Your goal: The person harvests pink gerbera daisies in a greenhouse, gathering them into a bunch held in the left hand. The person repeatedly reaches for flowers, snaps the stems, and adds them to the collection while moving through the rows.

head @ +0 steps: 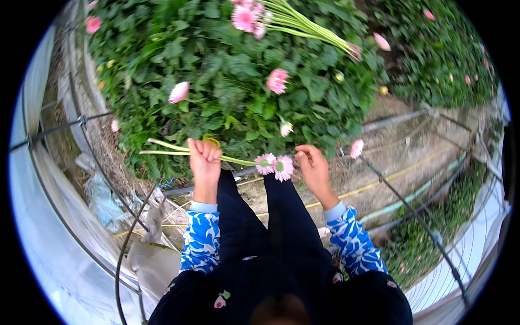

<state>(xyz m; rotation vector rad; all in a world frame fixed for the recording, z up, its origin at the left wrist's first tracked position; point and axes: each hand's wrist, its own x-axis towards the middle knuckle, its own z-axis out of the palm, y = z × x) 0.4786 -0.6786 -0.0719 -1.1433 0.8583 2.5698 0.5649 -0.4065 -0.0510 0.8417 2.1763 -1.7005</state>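
My left hand (205, 156) is closed around the green stems of two pink gerbera daisies (274, 165), which lie sideways with the blooms to the right and the cut ends to the left. Something yellow and loop-like (212, 141) shows at the fingers of that hand. Just right of the blooms, my right hand (313, 164) is raised with bent fingers and holds nothing that I can see. A bundle of cut pink gerberas (310, 26) lies on the leaves at the top.
A dense bed of green gerbera plants (223, 73) with several pink blooms fills the space ahead. Dark pipes (410, 207) cross at the right, over a dirt path with a yellow hose (353, 191). Plastic sheeting (69, 243) borders the left side.
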